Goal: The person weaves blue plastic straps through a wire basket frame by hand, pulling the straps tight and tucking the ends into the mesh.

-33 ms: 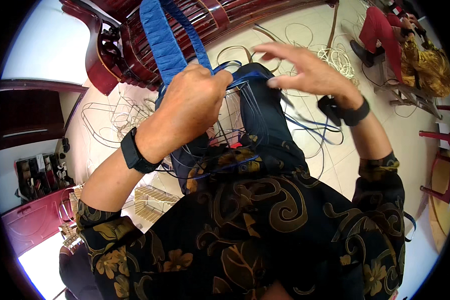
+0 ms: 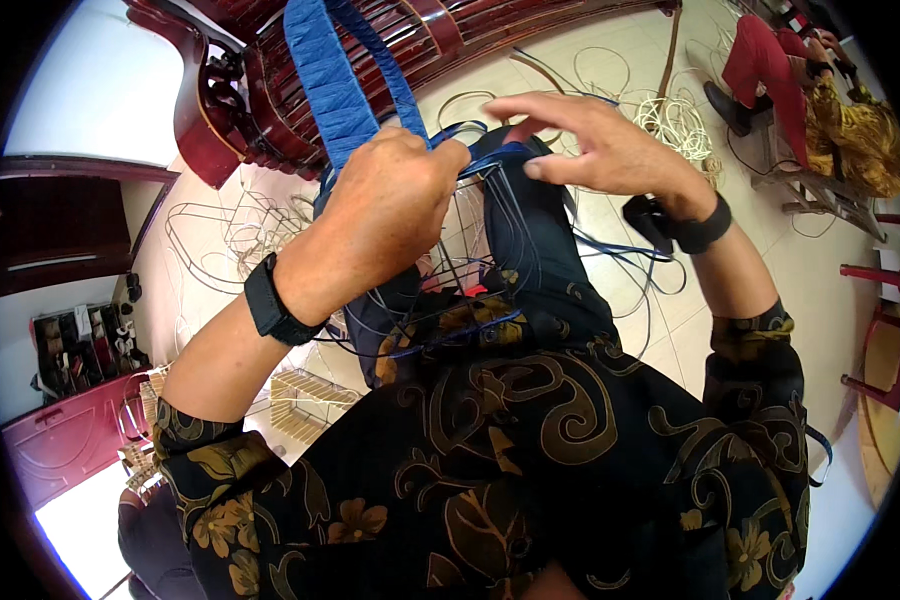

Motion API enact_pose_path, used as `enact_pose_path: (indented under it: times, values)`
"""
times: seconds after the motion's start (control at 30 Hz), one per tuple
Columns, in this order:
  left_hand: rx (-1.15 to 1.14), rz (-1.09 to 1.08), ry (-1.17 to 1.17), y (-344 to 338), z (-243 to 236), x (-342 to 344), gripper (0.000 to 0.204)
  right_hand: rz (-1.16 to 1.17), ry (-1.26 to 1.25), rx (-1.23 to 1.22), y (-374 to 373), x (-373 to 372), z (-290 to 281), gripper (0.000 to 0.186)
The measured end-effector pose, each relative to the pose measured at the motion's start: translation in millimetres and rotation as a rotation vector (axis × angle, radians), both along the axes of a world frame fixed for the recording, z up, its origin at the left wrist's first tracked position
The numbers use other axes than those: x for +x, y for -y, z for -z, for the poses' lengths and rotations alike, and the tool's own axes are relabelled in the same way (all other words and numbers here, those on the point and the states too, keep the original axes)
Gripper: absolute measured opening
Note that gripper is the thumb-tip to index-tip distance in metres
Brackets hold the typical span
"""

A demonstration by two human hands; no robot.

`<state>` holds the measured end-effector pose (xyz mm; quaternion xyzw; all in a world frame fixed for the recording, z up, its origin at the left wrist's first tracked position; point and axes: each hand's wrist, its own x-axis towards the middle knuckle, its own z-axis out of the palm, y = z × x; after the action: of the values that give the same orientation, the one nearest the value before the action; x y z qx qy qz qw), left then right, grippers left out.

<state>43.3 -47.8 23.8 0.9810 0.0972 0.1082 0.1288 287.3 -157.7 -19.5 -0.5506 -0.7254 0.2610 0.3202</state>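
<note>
A wire frame [image 2: 455, 250] with dark blue strands rests across my lap. From its far side a wide blue woven band [image 2: 325, 75] with a narrower strip beside it stretches up over the bench. My left hand [image 2: 390, 200] is closed on the blue band and strands at the frame's top edge, hiding that part of it. My right hand [image 2: 590, 150] is open, fingers spread, just right of my left, its thumb by the blue strands [image 2: 500, 158] along the frame's rim; whether it touches them I cannot tell. Loose blue strands [image 2: 640, 250] trail to the right.
A red wooden bench [image 2: 210, 130] stands beyond. Coiled pale cord [image 2: 675, 125] and wire pieces [image 2: 225, 230] lie on the floor. A person in red trousers [image 2: 755, 70] sits at right near a red chair [image 2: 885, 360]; another dark-clothed figure [image 2: 150, 540] is at lower left. A shoe rack [image 2: 85, 345] stands left.
My right hand has moved left, toward the strands at the frame's rim. My left hand keeps its grip and has shifted very slightly.
</note>
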Motion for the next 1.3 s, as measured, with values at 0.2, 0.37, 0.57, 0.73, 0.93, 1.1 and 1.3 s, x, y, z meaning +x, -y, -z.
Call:
enact_pose_path:
  times: [0.2,0.37,0.57,0.73,0.93,1.1,1.3]
  values:
    - [0.004,0.003,0.031,-0.1,3.6,-1.4,0.017,-0.133,0.056,0.275,-27.0,-12.4,-19.3,0.023]
    - [0.039,0.012,0.113,4.7,4.8,2.9,0.014,-0.21,0.024,0.171,-39.2,-8.2,-18.2,0.015]
    - [0.101,0.029,0.103,7.3,10.3,-0.3,0.019,-0.293,-0.149,-0.136,-66.7,-6.3,-2.6,0.021]
    - [0.111,0.039,0.058,8.0,8.5,-4.2,0.021,-0.303,-0.204,-0.316,-79.6,-7.6,6.4,0.022]
    - [-0.018,0.037,0.057,0.1,4.2,-7.9,0.021,-0.298,-0.122,-0.266,-78.3,-2.6,-13.9,0.021]
    - [-0.061,0.057,0.0,-8.0,-2.4,-11.8,0.026,-0.255,0.036,-0.057,-65.6,-2.1,-27.2,0.027]
    - [-0.147,0.119,0.081,-17.5,1.8,-12.9,0.028,-0.251,0.174,0.117,-55.7,-10.9,-47.7,0.021]
